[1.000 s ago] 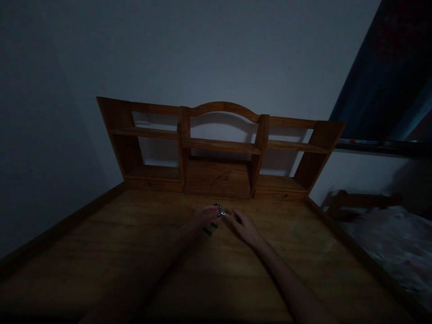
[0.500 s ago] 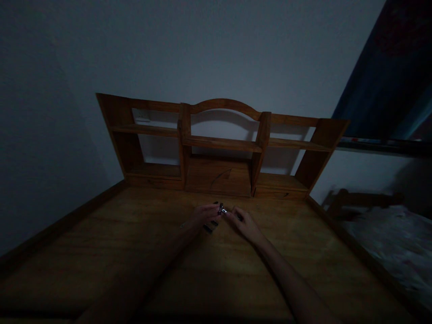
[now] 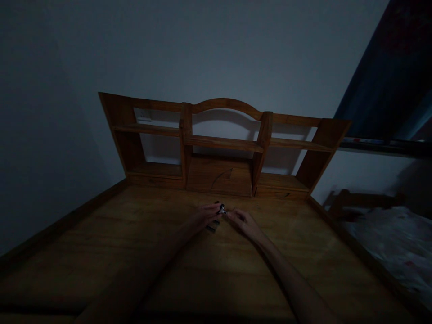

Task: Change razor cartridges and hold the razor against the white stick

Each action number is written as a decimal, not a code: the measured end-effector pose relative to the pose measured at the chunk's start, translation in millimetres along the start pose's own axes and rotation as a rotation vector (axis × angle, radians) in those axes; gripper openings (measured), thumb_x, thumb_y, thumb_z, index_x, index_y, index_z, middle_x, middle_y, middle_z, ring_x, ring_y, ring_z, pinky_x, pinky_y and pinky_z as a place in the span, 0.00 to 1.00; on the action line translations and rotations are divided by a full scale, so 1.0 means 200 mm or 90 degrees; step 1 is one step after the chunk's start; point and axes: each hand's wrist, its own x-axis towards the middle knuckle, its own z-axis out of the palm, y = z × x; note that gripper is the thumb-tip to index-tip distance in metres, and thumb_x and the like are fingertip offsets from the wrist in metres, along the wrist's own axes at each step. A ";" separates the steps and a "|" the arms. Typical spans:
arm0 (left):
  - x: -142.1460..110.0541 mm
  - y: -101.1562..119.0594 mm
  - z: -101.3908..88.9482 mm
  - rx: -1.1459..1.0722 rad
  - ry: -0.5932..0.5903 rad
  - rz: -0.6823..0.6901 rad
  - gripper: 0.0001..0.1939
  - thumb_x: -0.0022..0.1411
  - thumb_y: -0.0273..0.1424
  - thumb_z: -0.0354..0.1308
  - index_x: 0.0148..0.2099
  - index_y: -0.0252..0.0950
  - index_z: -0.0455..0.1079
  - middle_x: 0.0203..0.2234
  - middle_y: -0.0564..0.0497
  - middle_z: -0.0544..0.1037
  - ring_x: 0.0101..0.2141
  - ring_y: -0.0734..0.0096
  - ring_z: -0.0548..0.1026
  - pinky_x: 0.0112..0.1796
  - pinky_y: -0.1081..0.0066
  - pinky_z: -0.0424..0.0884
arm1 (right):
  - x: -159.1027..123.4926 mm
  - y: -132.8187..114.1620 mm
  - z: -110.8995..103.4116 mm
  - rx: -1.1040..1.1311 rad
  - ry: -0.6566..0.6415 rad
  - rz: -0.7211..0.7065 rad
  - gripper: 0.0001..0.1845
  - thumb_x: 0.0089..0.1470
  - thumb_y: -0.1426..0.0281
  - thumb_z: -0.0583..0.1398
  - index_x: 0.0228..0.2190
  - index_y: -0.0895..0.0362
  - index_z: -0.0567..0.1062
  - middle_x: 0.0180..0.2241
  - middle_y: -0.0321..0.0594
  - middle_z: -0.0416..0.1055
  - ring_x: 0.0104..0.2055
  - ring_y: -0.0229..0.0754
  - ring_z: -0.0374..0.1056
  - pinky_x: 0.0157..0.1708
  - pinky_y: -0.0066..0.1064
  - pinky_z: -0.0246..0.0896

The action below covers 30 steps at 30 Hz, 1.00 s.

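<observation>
Both my hands meet over the middle of a wooden desk (image 3: 101, 252) in dim light. My left hand (image 3: 206, 213) has dark-painted nails and pinches a small shiny metal object (image 3: 222, 209) at its fingertips. My right hand (image 3: 243, 221) comes in from the right with its fingertips pinched on the same small object. I cannot make out what the object is. Both forearms stretch out over the desk top.
A wooden shelf unit (image 3: 222, 144) with an arched centre stands at the back of the desk against a pale wall. A raised wooden rim runs along the desk's left edge (image 3: 60, 222). A bed with light bedding (image 3: 394, 247) lies to the right.
Both hands have shifted slightly away from me, still joined on the small object. The view has tilted a little.
</observation>
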 end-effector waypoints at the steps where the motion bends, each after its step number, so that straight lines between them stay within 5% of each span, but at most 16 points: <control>1: 0.00 0.00 0.00 -0.002 -0.008 -0.004 0.18 0.47 0.31 0.71 0.42 0.35 0.77 0.45 0.45 0.78 0.49 0.63 0.74 0.53 0.67 0.68 | 0.00 0.00 0.00 -0.016 -0.001 0.001 0.25 0.56 0.49 0.55 0.26 0.58 0.72 0.24 0.34 0.65 0.27 0.36 0.59 0.25 0.26 0.51; 18: -0.03 0.02 0.03 -0.017 -0.074 -0.032 0.22 0.51 0.26 0.68 0.50 0.35 0.74 0.47 0.42 0.77 0.44 0.64 0.77 0.51 0.65 0.70 | -0.01 -0.01 -0.04 0.005 -0.048 0.021 0.29 0.55 0.48 0.55 0.16 0.57 0.62 0.17 0.30 0.52 0.20 0.33 0.48 0.21 0.28 0.40; 30: -0.02 0.00 0.01 0.024 -0.076 -0.033 0.16 0.50 0.29 0.69 0.43 0.35 0.76 0.44 0.44 0.78 0.44 0.64 0.77 0.49 0.66 0.69 | -0.02 -0.03 -0.05 -0.035 -0.024 0.015 0.29 0.54 0.47 0.56 0.17 0.58 0.67 0.17 0.31 0.53 0.21 0.33 0.48 0.21 0.28 0.40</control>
